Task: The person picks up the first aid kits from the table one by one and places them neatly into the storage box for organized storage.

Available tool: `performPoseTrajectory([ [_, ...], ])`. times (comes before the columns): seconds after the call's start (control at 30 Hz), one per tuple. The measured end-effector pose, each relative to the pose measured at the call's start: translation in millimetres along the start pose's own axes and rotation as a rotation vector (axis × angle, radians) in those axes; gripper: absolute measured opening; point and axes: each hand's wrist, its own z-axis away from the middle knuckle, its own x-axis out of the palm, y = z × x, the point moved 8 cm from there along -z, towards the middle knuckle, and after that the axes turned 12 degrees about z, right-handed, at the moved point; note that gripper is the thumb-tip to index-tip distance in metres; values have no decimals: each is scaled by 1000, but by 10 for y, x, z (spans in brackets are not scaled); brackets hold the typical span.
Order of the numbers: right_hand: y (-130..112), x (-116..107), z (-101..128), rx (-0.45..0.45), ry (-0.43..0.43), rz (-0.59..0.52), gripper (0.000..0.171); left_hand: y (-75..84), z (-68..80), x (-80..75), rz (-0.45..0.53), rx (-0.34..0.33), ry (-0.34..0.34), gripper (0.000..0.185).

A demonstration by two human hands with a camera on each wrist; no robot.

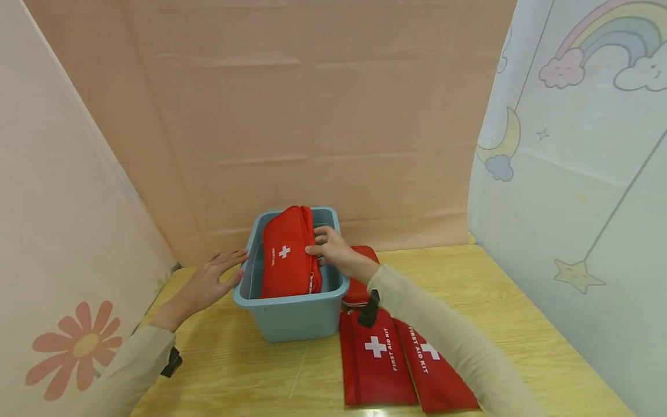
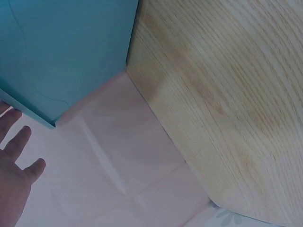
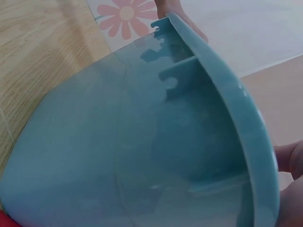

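Observation:
A red first aid pouch (image 1: 286, 255) with a white cross sits tilted inside a blue plastic bin (image 1: 299, 321), its top edge rising above the far rim. My right hand (image 1: 336, 252) reaches over the bin's right rim and grips the pouch's right edge, thumb against its side; the other fingertips are partly hidden. My left hand (image 1: 211, 281) has its fingers extended beside the left rim, with the fingertips touching or very near it. In the left wrist view, the left fingers (image 2: 16, 142) appear spread and hold nothing. The pouch is out of sight in both wrist views.
Two flat red first aid kit pouches (image 1: 372, 370) lie on the wooden table (image 1: 250, 376) at the bin's front right. Another red case (image 1: 359, 289) lies against the bin's right side, partly hidden by my right arm. Fabric walls (image 1: 312, 116) enclose the back and sides.

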Motion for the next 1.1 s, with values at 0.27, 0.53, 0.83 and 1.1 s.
performPoseTrajectory([
  [0.27, 5, 67, -5, 4, -13, -6, 53, 14, 4, -1, -5, 3, 1, 44],
  [0.53, -4, 105, -12, 2, -18, -3, 54, 12, 6, 2, 5, -16, -10, 45],
  [0.83, 67, 238, -46, 59, -110, -36, 61, 25, 5, 3, 8, -15, -11, 45],
  [1.1, 97, 391, 39, 155, -306, -48, 74, 25, -5, 11, -1, -1, -7, 44],
])
